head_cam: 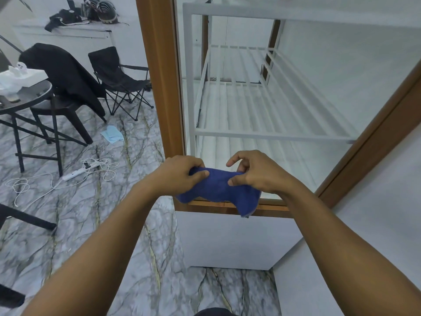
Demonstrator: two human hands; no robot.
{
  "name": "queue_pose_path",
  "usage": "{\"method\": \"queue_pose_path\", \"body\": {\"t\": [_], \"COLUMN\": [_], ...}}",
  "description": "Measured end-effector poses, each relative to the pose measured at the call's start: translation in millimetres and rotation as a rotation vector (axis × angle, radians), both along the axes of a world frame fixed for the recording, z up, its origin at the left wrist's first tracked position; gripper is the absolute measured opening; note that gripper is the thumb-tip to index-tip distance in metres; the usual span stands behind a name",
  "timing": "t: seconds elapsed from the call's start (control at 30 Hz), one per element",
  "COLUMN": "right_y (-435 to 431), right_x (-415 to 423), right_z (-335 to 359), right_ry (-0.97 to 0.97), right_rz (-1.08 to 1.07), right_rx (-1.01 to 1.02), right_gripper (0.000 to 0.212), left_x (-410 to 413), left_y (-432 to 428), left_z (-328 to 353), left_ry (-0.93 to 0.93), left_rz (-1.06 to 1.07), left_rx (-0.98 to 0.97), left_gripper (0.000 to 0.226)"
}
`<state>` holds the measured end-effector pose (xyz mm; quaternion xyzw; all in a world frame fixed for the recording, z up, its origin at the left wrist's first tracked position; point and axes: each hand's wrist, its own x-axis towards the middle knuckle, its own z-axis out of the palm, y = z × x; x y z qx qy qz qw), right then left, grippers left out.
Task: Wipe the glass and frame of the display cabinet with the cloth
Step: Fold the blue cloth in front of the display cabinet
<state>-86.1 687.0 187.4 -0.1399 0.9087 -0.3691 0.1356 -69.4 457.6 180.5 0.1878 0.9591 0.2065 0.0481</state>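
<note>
While both hands' fingers (200,174) clamp it, the cloth (218,190) stretches between them.

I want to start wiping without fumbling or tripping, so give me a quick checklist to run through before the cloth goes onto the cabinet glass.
1. Cloth in hand: ok. The blue cloth is pinched by the left hand and the right hand.
2. Cloth folded into a flat pad: not ok. It is bunched, one corner hanging down.
3. Glass panel free to wipe: ok. Nothing stands in front of it.
4. Wooden frame reachable: ok. Its left post and bottom rail are close to the hands.
5. Cloth damp or dry: cannot tell.
6. Floor hazards: not ok. A white power strip with loose cables lies on the floor to the left.
</note>
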Motion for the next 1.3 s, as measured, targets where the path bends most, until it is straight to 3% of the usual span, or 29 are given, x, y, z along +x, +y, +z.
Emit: {"method": "queue_pose_path", "body": {"t": [0.17,0.33,0.47,0.53,0.67,0.77,0.97,1.1,1.2,1.3], "right_y": [-4,-13,-19,-21,-18,-12,-16,-21,-17,-13], "right_x": [0,2,4,4,2,0,3,4,3,5], "right_z": [-4,1,8,9,10,11,10,8,9,8], "right_ry": [0.079,0.08,-0.054,-0.069,0.04,0.132,0.121,0.042,-0.053,-0.017], "right_rz": [-0.087,-0.134,-0.146,-0.157,-0.177,-0.218,-0.277,-0.289,-0.239,-0.173], "right_rx": [0.037,-0.051,-0.298,-0.368,-0.259,-0.219,-0.298,-0.41,-0.499,-0.452], "right_gripper": [0.038,0.036,0.035,0.035,0.038,0.041,0.036,0.022,0.031,0.034], "left_x": [-1,-1,-7,-9,-14,-15,-10,-10,-10,-11], "left_y": [10,27,35,38,32,27,41,46,42,37], "left_z": [1,5,9,11,13,14,4,-2,-4,-5], "left_ry": [0.027,-0.164,-0.261,-0.262,-0.199,-0.109,-0.026,0.055,0.091,0.099], "left_rz": [0.155,0.235,0.263,0.249,0.146,0.092,0.152,0.107,0.091,0.087], "left_rx": [0.019,0.443,0.546,0.563,0.419,0.287,0.592,0.602,0.59,0.631], "left_gripper": [0.028,0.023,0.022,0.021,0.005,0.023,0.032,0.033,0.031,0.031]}}
